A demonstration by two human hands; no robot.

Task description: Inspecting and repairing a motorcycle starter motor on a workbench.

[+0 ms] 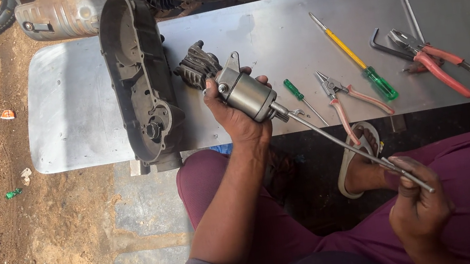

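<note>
**Starter motor in hand over the metal bench**

The left hand [236, 112] is clamped around a small grey cylindrical motor [246, 93], holding it above the near edge of the metal bench [79, 111], its mounting lug pointing far-left. The right hand [418, 204], low on the right over the maroon-clad lap, has its fingers pinched together on the end of a long thin metal rod [341, 144]; the rod's other end meets the motor's near end.

Just left of the motor, an open dark engine cover [138, 78] lies lengthwise on the bench like a shallow tray; inside show moulded ribs and a round boss at its near end, with no loose parts that can be made out. A small dark finned part [196, 67] sits between the cover and the motor.

To the right lie a small green-handled screwdriver [302, 97], red-handled pliers [344, 100], a yellow-and-green screwdriver [356, 60], an L-shaped key [385, 46] and a second pair of red-handled pliers [433, 61].
</note>
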